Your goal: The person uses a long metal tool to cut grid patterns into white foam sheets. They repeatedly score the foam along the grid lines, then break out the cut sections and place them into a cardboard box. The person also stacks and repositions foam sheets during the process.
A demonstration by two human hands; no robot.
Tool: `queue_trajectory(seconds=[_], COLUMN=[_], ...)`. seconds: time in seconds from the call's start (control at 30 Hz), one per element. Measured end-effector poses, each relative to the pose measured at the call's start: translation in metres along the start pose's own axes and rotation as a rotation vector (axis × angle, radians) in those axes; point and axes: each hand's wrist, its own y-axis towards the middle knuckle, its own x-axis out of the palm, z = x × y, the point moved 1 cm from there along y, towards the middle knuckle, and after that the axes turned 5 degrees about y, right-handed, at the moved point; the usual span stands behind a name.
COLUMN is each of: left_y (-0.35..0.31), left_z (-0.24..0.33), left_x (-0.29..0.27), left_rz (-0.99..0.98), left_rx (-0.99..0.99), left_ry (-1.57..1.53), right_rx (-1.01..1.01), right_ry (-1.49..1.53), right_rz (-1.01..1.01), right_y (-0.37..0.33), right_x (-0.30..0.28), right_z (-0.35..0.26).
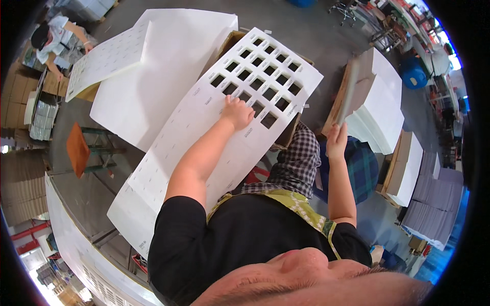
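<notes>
A long white board [173, 127] slants across my lap side, its far part cut through with rows of square holes; small printed marks dot the rest. My left hand [237, 113] rests on it at the nearest row of holes, fingers spread and bent against the surface, with nothing seen in its grasp. Raised at the right, my right hand [336, 140] is closed round the lower end of a long, narrow grey-brown stick [350, 89]. Motion blurs the stick's upper end, so its exact kind is unclear. A brown cardboard box [288, 133] shows under the holed board.
More white sheets [168, 61] lie beyond at the left, where another person [64, 41] handles a printed sheet. An orange-topped stool [77, 149] stands at the left. Stacks of white boards [380, 109] rise close to my right arm. A blue barrel [413, 72] stands farther off.
</notes>
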Motion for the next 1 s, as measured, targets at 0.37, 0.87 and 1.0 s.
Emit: queue_trajectory(seconds=[0.37, 0.87, 1.0], left_y=[-0.001, 0.001, 0.001], left_z=[0.000, 0.003, 0.003], left_x=[-0.001, -0.003, -0.004], left_rz=[0.056, 0.013, -0.012], left_rx=[0.010, 0.017, 0.010], left_ry=[-0.002, -0.007, -0.018], right_rx=[0.042, -0.245, 0.012], right_ry=[0.007, -0.371, -0.405], right_rz=[0.000, -0.005, -0.118], right_y=[-0.008, -0.025, -0.011], right_x=[-0.007, 0.001, 0.002], right_z=[-0.002, 0.058, 0.059])
